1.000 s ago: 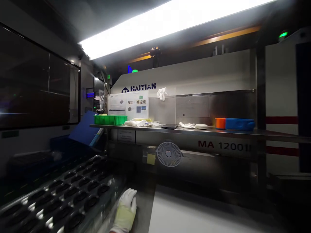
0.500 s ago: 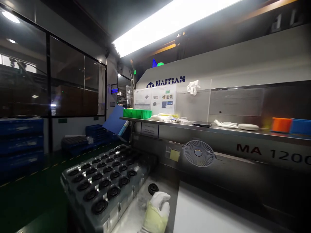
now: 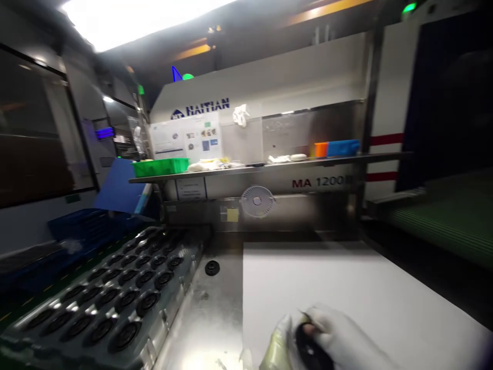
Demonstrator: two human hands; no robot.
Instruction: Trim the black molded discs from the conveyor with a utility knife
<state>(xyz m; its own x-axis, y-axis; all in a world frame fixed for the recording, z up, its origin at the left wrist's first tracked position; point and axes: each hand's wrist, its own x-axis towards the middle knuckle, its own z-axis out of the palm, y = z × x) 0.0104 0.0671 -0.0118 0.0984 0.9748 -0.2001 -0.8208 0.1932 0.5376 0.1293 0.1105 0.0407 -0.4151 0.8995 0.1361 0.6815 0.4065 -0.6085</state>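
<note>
At the bottom edge, my right hand (image 3: 335, 331), in a white glove with a bare fingertip showing, grips a black round ribbed-looking part (image 3: 314, 349), blurred by motion. Against the left side of that part is my left hand (image 3: 276, 345), in a white and yellowish glove, its fingers closed at the part and partly cut off by the frame. A second black round part (image 3: 212, 267) lies on the metal tabletop (image 3: 208, 313), apart from both hands. Under the hands spreads a white sheet (image 3: 292, 277).
To the left stands a clear plastic tray (image 3: 164, 316) with rows of black round parts in its pockets. A shelf (image 3: 246, 169) at the back bears a green bin (image 3: 160, 166), gloves, an orange bin (image 3: 321, 149) and a blue bin (image 3: 342, 148). Below it is a small fan (image 3: 258, 201).
The view has swung right. My left hand has moved from near the part on the metal tabletop to the white sheet. My right hand has come into view with another black round part.
</note>
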